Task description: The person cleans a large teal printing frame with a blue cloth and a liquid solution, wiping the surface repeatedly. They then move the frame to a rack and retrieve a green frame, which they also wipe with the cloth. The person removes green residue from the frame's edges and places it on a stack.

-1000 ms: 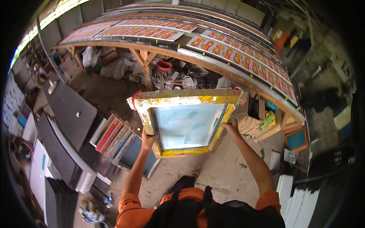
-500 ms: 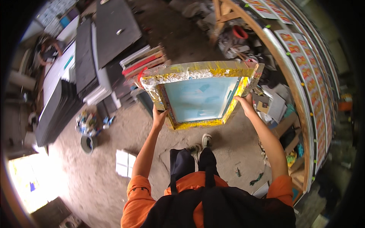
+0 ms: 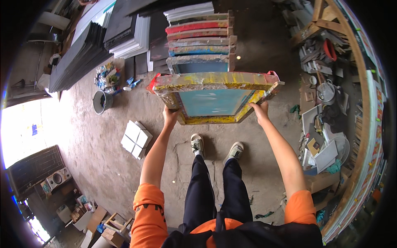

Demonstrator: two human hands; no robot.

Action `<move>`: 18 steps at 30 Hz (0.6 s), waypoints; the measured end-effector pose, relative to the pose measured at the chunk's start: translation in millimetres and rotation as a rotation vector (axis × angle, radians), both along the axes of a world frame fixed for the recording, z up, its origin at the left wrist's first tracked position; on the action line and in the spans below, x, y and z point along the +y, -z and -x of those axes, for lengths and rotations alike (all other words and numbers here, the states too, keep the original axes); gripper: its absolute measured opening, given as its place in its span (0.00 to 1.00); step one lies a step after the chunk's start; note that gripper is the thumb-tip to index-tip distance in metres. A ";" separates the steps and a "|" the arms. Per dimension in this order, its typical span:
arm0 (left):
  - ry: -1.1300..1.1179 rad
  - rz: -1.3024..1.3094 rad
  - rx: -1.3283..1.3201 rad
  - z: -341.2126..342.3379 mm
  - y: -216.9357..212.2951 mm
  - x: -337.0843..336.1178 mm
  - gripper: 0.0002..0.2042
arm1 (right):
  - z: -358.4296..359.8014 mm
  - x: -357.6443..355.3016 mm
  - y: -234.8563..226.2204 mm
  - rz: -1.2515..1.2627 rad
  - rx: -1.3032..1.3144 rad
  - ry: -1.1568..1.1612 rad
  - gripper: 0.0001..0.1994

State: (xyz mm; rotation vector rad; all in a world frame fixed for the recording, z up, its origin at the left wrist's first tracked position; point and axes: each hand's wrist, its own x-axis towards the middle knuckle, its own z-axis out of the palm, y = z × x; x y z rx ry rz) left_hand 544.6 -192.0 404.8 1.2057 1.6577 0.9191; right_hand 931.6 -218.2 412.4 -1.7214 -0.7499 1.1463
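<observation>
Between my two hands is a screen printing frame [image 3: 213, 103], its thick bars smeared with yellow and silvery paint and its mesh light blue. Red tape wraps its far corners. My left hand [image 3: 170, 117] grips the left bar, and my right hand [image 3: 259, 112] grips the right bar. The fingers under the bars are mostly hidden. Just beyond the held frame stands a row of similar frames [image 3: 197, 41] with red, blue and grey edges. The held frame overlaps the nearest one in the picture; whether they touch I cannot tell.
Stacks of black and white boards [image 3: 78, 56] stand at far left, near a grey bucket [image 3: 101, 102]. A tied white bundle [image 3: 136, 139] lies on the concrete floor. Clutter with a fan [image 3: 340, 149] fills the right side, beside a curved-looking wooden rack [image 3: 364, 136].
I have turned so the row of frames now lies straight ahead, behind the held frame. My feet have stepped apart. Both hands keep their hold.
</observation>
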 end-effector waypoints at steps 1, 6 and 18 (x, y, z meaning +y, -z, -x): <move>0.008 0.016 0.030 4.9 21.5 2.9 0.19 | 4.8 1.2 14.8 0.001 0.000 0.026 0.15; 0.054 0.093 0.151 4.1 96.7 20.3 0.21 | 11.3 3.3 85.4 0.294 -0.151 0.041 0.15; 0.146 0.189 0.169 38.0 198.6 84.8 0.22 | 44.4 60.6 173.2 0.176 -0.244 -0.020 0.12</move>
